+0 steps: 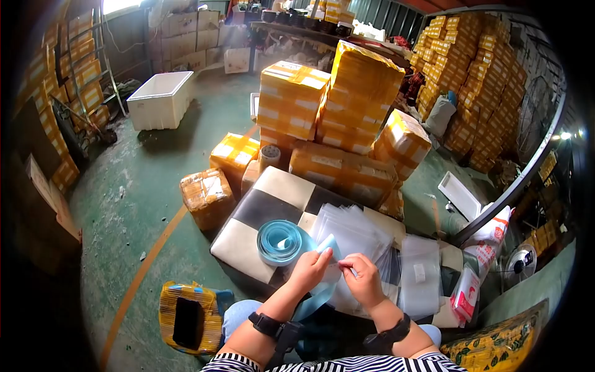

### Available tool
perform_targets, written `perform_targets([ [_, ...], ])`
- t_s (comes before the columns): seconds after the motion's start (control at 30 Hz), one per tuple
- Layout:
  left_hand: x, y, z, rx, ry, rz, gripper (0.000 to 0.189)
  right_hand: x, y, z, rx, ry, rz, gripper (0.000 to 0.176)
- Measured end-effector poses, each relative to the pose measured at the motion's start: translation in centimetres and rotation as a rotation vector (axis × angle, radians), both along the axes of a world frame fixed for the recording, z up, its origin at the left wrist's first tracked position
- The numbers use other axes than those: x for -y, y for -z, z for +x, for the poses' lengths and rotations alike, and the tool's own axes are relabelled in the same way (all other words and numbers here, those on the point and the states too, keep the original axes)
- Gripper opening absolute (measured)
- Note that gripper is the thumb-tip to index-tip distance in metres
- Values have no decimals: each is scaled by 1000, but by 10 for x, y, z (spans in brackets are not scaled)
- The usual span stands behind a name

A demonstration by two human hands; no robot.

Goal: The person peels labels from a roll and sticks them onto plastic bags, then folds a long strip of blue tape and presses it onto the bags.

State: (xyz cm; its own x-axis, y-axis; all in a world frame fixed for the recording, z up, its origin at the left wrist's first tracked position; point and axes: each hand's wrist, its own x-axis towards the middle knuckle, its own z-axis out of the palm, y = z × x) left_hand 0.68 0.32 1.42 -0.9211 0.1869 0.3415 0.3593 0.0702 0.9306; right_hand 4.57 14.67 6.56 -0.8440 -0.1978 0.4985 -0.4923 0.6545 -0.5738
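A light-blue strip, wound into a loose roll (280,242), lies flat on a checkered padded surface (238,245). Its free length passes through my left hand (310,271), whose thumb and fingers pinch it, and hangs toward my lap. Close by on the right, my right hand (364,280) is closed in a pinch beside the strip; what sits between its fingertips is too small to make out. Under and behind both hands is a fanned stack of clear plastic sheets or bags (353,226). Another clear stack (419,273) lies farther right.
Taped cartons (359,93) rise behind the padded surface, with a tape roll (269,156) among them. A white foam box (160,99) stands on the floor at left. A phone-like black object (188,322) rests on a yellow-wrapped seat. Red-white packets (466,294) lie right.
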Motion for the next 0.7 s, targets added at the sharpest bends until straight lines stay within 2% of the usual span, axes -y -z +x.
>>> perform_targets([
  [0.1,-2,3,0,85,16,0,41,0,2,1,-74,6,79,14],
  [0.2,-5,21,-7,318,11,182,41,1,-5,4,-215,-54,83,17],
  [0.23,1,1,-4,416,13,281,40,0,-10,7,-275,-80,82,19],
  [0.27,3,17,-14,428,8,330,40,-2,-16,10,-306,-123,67,20],
  [0.33,11,16,-19,548,-75,493,33,-12,-14,10,-289,-68,-106,18],
  [0.37,21,21,-22,550,-39,555,33,-20,-9,13,-144,-2,-383,14],
  [0.4,21,28,-26,511,-17,759,32,-24,-14,5,-174,-67,-661,8],
  [0.43,36,25,-24,492,-26,583,32,-40,-16,1,-151,15,-742,8],
  [0.47,39,21,-24,602,-91,706,31,-53,-22,-2,-112,187,-725,7],
  [0.5,41,8,-21,522,-9,829,30,-71,-20,-12,-16,191,-751,6],
  [0.57,49,5,-21,581,-172,867,29,-96,-1,-33,150,264,-721,6],
  [0.63,56,-2,-18,575,-47,961,29,-117,35,-48,448,296,-707,5],
  [0.7,55,2,-16,507,65,846,28,-125,71,-60,664,403,-580,6],
])
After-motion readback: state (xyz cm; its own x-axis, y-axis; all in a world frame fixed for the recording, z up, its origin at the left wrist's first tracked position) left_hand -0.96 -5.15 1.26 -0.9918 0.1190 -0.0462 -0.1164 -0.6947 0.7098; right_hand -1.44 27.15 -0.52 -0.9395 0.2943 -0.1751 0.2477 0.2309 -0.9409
